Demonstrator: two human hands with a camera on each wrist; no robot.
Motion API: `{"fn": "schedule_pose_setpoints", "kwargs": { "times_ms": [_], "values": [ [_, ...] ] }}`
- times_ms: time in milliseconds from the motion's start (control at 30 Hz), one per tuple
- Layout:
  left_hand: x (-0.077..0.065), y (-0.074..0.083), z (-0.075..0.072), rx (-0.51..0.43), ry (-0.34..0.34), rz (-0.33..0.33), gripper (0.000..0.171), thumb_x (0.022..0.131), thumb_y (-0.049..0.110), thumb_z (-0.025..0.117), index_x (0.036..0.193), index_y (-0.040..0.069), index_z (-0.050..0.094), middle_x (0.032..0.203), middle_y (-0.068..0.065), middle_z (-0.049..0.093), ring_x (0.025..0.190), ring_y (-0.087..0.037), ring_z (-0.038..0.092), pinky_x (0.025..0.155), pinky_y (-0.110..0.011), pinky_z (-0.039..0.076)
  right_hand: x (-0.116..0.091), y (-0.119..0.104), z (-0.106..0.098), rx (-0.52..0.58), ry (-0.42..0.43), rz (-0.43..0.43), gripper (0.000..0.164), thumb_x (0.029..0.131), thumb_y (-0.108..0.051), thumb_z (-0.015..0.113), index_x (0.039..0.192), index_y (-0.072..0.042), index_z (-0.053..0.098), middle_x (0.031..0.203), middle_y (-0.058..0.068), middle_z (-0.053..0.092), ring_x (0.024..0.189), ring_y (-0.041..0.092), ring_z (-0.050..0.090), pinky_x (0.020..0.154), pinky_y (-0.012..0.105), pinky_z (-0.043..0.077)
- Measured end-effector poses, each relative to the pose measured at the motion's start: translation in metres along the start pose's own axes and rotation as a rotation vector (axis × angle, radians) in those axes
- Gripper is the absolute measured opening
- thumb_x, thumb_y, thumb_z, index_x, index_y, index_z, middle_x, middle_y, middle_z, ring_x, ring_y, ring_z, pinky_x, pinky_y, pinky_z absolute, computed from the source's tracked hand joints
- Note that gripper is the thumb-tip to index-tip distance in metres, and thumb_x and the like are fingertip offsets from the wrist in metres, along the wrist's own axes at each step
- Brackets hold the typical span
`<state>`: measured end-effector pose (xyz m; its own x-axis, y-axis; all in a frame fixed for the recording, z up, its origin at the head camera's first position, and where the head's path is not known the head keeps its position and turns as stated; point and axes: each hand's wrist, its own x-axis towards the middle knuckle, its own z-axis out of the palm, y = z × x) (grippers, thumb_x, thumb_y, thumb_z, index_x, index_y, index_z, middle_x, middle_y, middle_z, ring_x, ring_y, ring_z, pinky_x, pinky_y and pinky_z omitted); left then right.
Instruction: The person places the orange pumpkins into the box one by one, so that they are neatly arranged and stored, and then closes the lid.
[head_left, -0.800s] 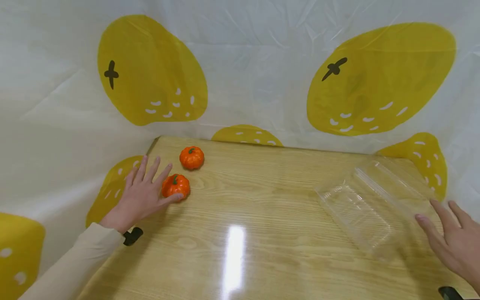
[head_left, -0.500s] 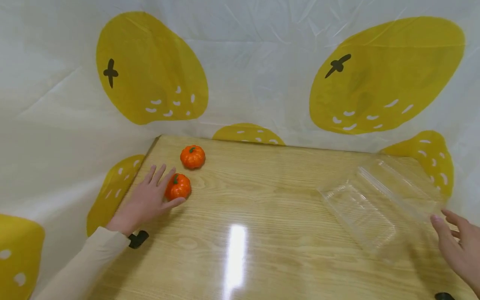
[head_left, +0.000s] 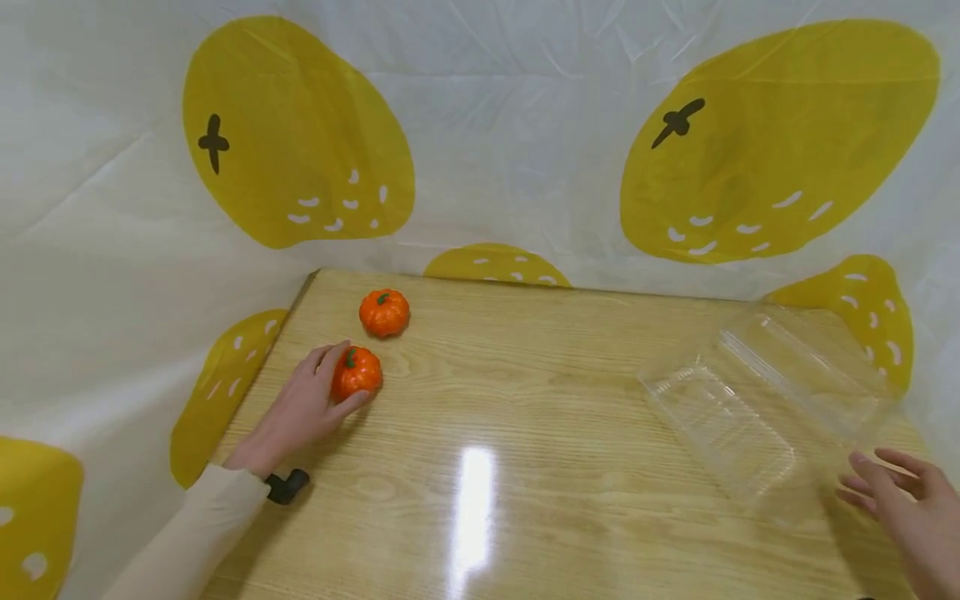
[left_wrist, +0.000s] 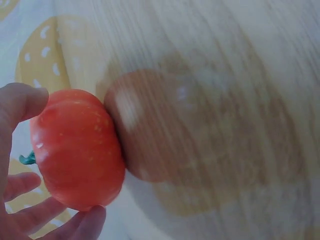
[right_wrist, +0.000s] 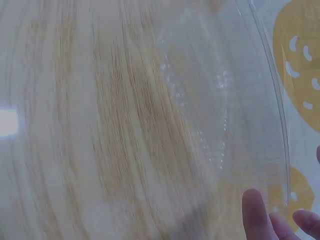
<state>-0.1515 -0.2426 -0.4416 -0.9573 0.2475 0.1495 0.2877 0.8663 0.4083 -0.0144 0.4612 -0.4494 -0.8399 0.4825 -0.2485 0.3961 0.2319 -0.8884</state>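
Observation:
A small orange toy pumpkin [head_left: 362, 375] with a green stem sits at the left of the table. My left hand [head_left: 303, 404] curls round it, thumb on the near side and fingers on the far side. In the left wrist view the thumb and fingertips meet opposite sides of the pumpkin [left_wrist: 80, 150]. A second orange pumpkin [head_left: 384, 313] stands just behind, apart from the hand. At the right lies a clear plastic hinged container [head_left: 720, 417], opened out flat. Beside its near right corner my right hand [head_left: 911, 500] hovers, fingers loosely bent, holding nothing.
The light wood table [head_left: 525, 375] carries a bright light reflection in the middle. A white sheet [head_left: 517, 150] printed with yellow fruit hangs along the back and left side, close to the pumpkins, and also behind the container.
My left hand's spread fingers have closed in around the nearer pumpkin. My right hand has drawn down a little and its fingers have bent inward near the container's corner.

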Motion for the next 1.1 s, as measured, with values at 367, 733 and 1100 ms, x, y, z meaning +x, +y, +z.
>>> {"fn": "schedule_pose_setpoints", "kwargs": {
  "times_ms": [367,733,1100],
  "values": [
    [-0.003,-0.01,0.007,-0.085,0.048,-0.089,0.083,0.092,0.037,0.078,0.153,-0.002,0.037,0.142,-0.03,0.047,0.125,-0.046,0.055,0.106,-0.065,0.049,-0.008,-0.001,0.009,0.474,-0.173,0.062,0.038,0.106,-0.012,0.055,0.126,-0.037,0.034,0.09,-0.018,0.075,0.075,0.006,0.076,0.066,0.02,0.062],
    [-0.004,-0.011,0.01,-0.114,0.049,-0.132,0.082,0.092,0.037,0.079,0.151,-0.003,0.038,0.144,-0.029,0.047,0.125,-0.045,0.054,0.106,-0.064,0.049,-0.018,-0.003,0.023,0.479,-0.122,0.168,0.035,0.105,-0.015,0.058,0.123,-0.034,0.035,0.085,-0.016,0.073,0.075,0.007,0.075,0.067,0.022,0.063],
    [-0.004,-0.012,0.012,-0.147,0.068,-0.136,0.077,0.09,0.032,0.082,0.147,-0.003,0.044,0.143,-0.029,0.048,0.119,-0.044,0.057,0.1,-0.062,0.053,-0.026,0.002,0.026,0.691,-0.108,0.141,0.028,0.103,-0.002,0.058,0.112,-0.029,0.058,0.088,-0.005,0.076,0.077,0.014,0.076,0.069,0.026,0.065]
  ]
}}
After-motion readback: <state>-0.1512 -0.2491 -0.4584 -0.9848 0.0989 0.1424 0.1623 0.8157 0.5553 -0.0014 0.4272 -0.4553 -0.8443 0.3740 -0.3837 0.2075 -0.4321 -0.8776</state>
